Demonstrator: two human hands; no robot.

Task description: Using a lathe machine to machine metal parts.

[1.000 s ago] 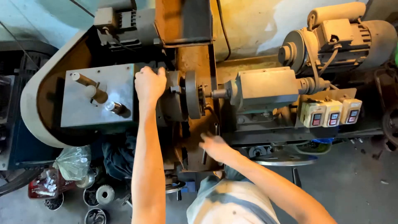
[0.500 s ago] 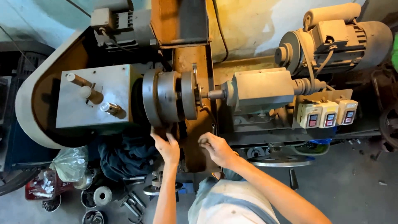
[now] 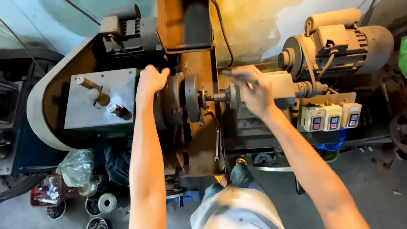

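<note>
Near: grey cap (image 3: 237, 210) at bottom edge, both forearms stretched up toward machine.

Left hand (image 3: 150, 79) now up on lathe chuck (image 3: 171, 104), fingers curled over its top left edge; half second ago it hung low beneath chuck.

Right hand (image 3: 254, 91) risen from below machine to tailstock (image 3: 282, 87), blurred, fingers closed round thin dark rod (image 3: 233, 74); exact grip unclear.

Chuck sits mid-machine, right of grey gearbox plate (image 3: 99, 101).

Beyond: switch boxes (image 3: 330, 116) right, electric motor (image 3: 339, 40) far right, unchanged.
</note>
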